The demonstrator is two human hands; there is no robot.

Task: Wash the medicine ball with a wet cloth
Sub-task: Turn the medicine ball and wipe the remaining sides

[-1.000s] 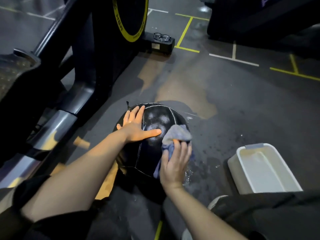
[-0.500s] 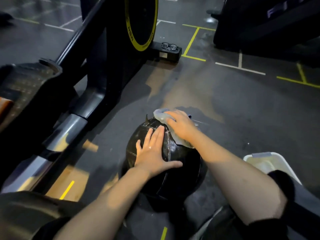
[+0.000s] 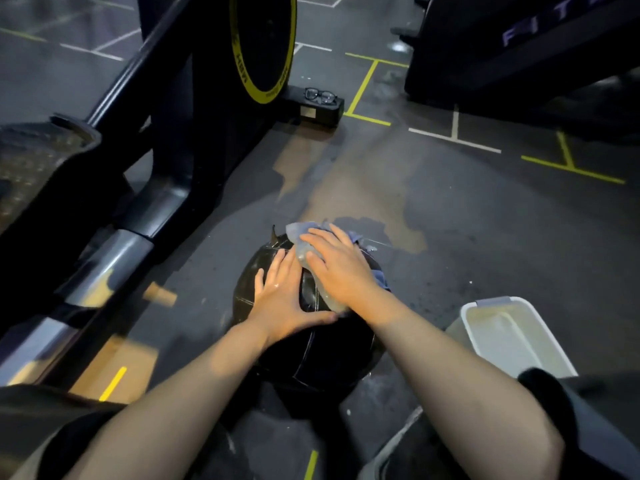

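Head view, left to right: the dark exercise machine [image 3: 145,161] fills the left side, with a pair of glasses [image 3: 320,96] resting on its base block further back. In the middle sits the medicine ball [image 3: 277,327], on the floor [image 3: 467,237] right in front of you and between your knees. Your left hand [image 3: 282,299] lies flat on its near upper face, fingers spread and thumb out to the right, bracing it rather than gripping. Just beside it, your right hand [image 3: 337,268] presses the cloth [image 3: 304,233] onto the top of the ball with fingers straight and close together; the cloth bunches out past the fingertips and trails back under the palm. The white tub [image 3: 512,334] stands to your right, near the ball.

You are in the wiping step, working the crown. I judge the next move calls for keeping the left hand firm while you drag the cloth across, then turning the ball to reach untouched panels.

The ball's underside and far side are hidden, your arms cover much of its near face, and whether the tub holds water is hard to make out. The ball's surface is too dark to judge how clean it is.
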